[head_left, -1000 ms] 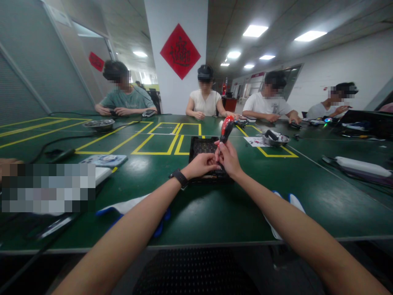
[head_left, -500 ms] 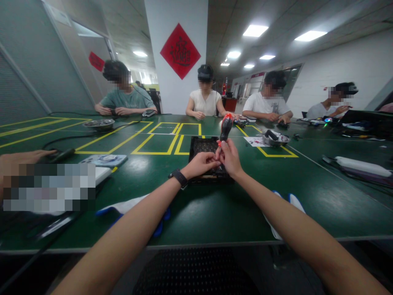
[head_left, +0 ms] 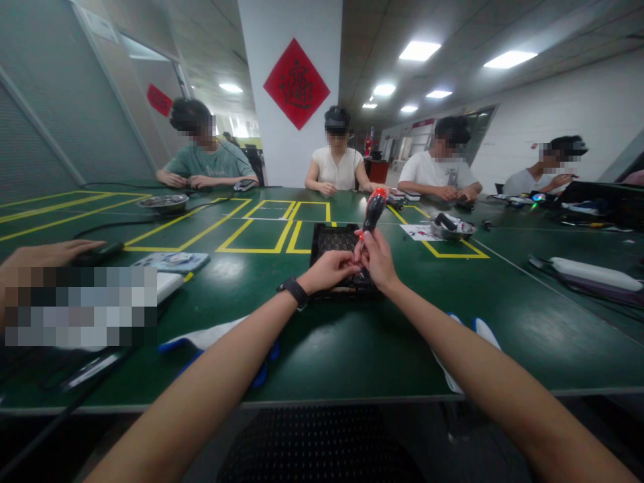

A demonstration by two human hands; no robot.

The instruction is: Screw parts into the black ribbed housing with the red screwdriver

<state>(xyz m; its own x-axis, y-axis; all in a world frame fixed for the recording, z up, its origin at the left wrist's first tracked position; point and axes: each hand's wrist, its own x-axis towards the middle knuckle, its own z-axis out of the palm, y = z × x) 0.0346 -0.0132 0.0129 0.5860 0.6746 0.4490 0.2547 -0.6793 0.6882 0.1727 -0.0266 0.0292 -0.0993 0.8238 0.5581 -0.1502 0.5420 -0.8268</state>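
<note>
The right hand (head_left: pixel 377 261) is closed on a screwdriver (head_left: pixel 373 211) with a red-and-black handle, its fingers gripping just below the handle; the tool stands nearly upright, top leaning slightly right, its tip hidden by the fingers. The left hand (head_left: pixel 329 268), thumb and fingers drawn narrow, is close against the right; whether it pinches anything cannot be determined. Both are over an open black case (head_left: pixel 314 243) lying on the green bench (head_left: pixel 332 355). A black wristband (head_left: pixel 294 291) is worn on the left wrist. One white-and-blue glove (head_left: pixel 204 337) lies partly covered by the left forearm, another glove (head_left: pixel 486 333) beside the right forearm. A metal bowl (head_left: pixel 455 235) holding items sits beyond, to the right.
</note>
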